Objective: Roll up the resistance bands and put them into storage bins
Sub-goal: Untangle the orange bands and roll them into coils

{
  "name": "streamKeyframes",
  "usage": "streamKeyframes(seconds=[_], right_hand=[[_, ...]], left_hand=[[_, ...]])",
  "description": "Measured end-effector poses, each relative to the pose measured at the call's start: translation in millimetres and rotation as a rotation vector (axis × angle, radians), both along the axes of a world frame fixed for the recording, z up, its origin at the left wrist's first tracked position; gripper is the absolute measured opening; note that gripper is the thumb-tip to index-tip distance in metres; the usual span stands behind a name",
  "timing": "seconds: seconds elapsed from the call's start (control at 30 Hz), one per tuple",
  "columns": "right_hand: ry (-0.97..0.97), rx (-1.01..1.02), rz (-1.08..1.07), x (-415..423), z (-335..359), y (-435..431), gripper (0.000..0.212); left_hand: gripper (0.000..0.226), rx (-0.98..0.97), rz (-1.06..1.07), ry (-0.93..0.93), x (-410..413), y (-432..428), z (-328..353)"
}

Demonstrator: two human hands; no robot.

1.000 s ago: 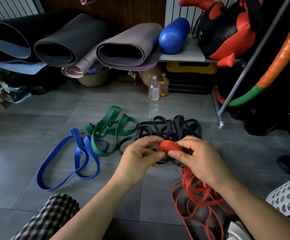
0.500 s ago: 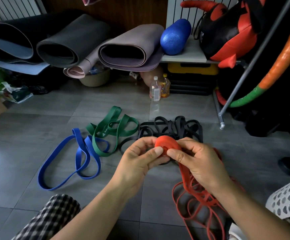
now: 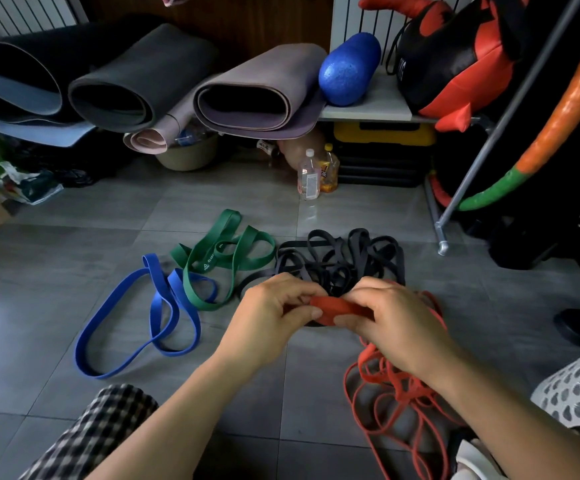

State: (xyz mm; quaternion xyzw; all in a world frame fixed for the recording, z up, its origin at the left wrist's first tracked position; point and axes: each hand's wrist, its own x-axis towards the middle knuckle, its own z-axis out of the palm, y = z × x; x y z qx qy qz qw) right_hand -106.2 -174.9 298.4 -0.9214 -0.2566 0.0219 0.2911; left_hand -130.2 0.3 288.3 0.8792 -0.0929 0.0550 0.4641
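Observation:
A red resistance band's rolled-up part (image 3: pixel 337 309) sits between both hands above the floor. My left hand (image 3: pixel 270 317) pinches the roll's left side and my right hand (image 3: pixel 394 320) grips its right side. The loose rest of the red band (image 3: pixel 390 386) trails down in tangled loops on the tiles below my right wrist. On the floor beyond lie a blue band (image 3: pixel 150 317), a green band (image 3: pixel 219 258) and a tangle of black bands (image 3: pixel 344 261), all unrolled.
Rolled yoga mats (image 3: pixel 247 95) and a blue foam roller (image 3: pixel 349 69) sit at the back. Two bottles (image 3: pixel 311 176) stand on the grey tile floor. A metal rack leg (image 3: pixel 442 237) and a white perforated bin (image 3: pixel 579 386) are at the right.
Both hands have turned the red roll: it stood up between the fingertips half a second ago and now lies flatter and lower, with more band wound on.

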Motion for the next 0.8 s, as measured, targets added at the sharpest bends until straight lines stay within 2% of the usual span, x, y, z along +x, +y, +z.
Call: streamKeyframes(seconds=[0.13, 0.23, 0.37, 0.47, 0.6, 0.67, 0.73, 0.8], right_hand=[[0.34, 0.415, -0.064, 6.2, 9.1, -3.6, 0.022], [0.432, 0.6, -0.085, 4.4, 8.8, -1.2, 0.027], [0.395, 0.682, -0.157, 0.6, 7.9, 2.6, 0.027], [0.396, 0.728, -0.174, -0.6, 8.2, 2.7, 0.028], [0.407, 0.749, -0.191, -1.4, 4.8, 4.9, 0.016], [0.425, 0.68, -0.171, 1.3, 7.3, 2.0, 0.015], [0.293, 0.444, -0.156, 5.0, 8.2, -5.4, 0.012], [0.063, 0.126, -0.111, 6.1, 6.5, -9.8, 0.014]], left_hand=[[0.024, -0.458, 0.075, 0.225, -4.2, -5.8, 10.0], [0.018, -0.666, 0.111, 0.279, -7.0, -10.8, 9.3], [0.012, -0.909, 0.123, 0.303, -8.6, -15.3, 7.2], [0.019, -1.093, 0.116, 0.337, -9.4, -19.2, 6.5], [0.021, -1.212, 0.072, 0.408, -8.1, -20.1, 2.9], [0.018, -1.14, 0.062, 0.449, -6.4, -18.0, 2.6], [0.022, -0.766, 0.088, 0.401, -3.5, -13.5, 0.4], [0.033, -0.366, 0.093, 0.256, -1.6, -9.4, -1.9]])
